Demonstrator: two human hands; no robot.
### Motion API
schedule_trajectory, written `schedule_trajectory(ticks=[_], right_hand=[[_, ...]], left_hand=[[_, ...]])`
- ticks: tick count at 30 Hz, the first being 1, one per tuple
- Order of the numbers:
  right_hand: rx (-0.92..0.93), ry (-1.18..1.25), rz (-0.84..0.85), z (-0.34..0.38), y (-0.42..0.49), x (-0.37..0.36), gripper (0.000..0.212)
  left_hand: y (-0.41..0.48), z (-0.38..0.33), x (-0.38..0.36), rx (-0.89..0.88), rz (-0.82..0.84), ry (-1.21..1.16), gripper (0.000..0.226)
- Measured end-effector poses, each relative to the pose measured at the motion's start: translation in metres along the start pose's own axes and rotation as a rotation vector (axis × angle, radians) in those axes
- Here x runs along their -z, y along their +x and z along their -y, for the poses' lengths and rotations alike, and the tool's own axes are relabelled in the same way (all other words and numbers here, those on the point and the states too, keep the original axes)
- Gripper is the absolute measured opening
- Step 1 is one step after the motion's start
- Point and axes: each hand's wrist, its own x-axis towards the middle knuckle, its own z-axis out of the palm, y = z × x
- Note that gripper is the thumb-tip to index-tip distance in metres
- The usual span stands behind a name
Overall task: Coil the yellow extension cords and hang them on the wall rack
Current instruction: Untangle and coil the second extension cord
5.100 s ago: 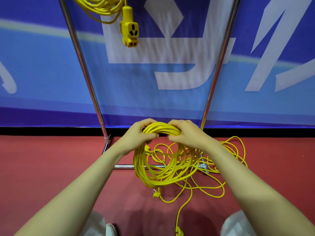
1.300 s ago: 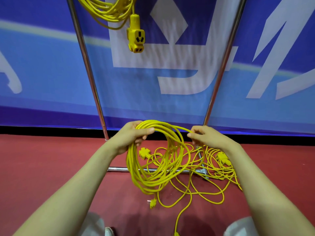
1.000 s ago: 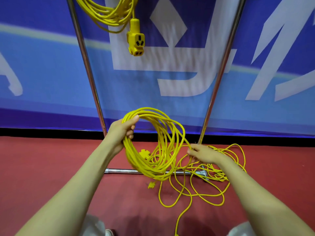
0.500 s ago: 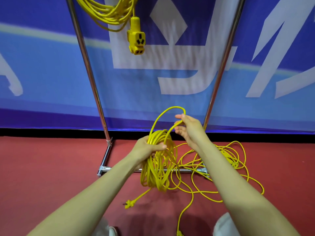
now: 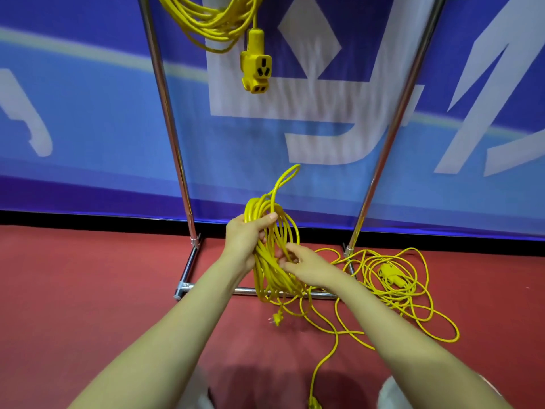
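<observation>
Nearest us, a loose yellow cord (image 5: 333, 343) trails across the red floor (image 5: 88, 290), ending in a tangle (image 5: 395, 278) to the right. Above it, our left hand (image 5: 246, 240) has its fingers clamped around the top of a coiled yellow cord (image 5: 271, 278), which hangs down. Our right hand (image 5: 309, 267) touches the coil's side, fingers slightly apart. Farther off stands a metal rack (image 5: 168, 113) against a blue banner (image 5: 88, 113), with another yellow coil (image 5: 215, 22) and its socket (image 5: 256, 69) hanging at the top.
</observation>
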Motion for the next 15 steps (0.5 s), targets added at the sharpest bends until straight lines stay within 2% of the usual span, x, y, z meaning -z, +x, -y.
schedule_trajectory(ticks=[3, 6, 7, 12, 15], right_hand=[[-0.048, -0.142, -0.173, -0.007, 0.005, 0.000, 0.020], [0.001, -0.121, -0.294, -0.004, 0.003, 0.005, 0.002], [0.016, -0.098, -0.346, 0.000, 0.001, 0.009, 0.002], [0.177, -0.196, -0.567, 0.014, -0.005, 0.044, 0.016], [0.179, -0.289, -0.634, 0.015, -0.019, 0.061, 0.024]], left_hand=[[0.001, -0.004, 0.004, -0.008, -0.018, 0.012, 0.011], [0.005, -0.006, 0.013, -0.027, 0.019, 0.162, 0.015], [0.006, -0.006, 0.015, -0.032, 0.034, 0.239, 0.017], [0.009, -0.002, 0.020, -0.078, 0.080, 0.514, 0.021], [0.010, -0.006, 0.020, -0.120, 0.134, 0.685, 0.019]])
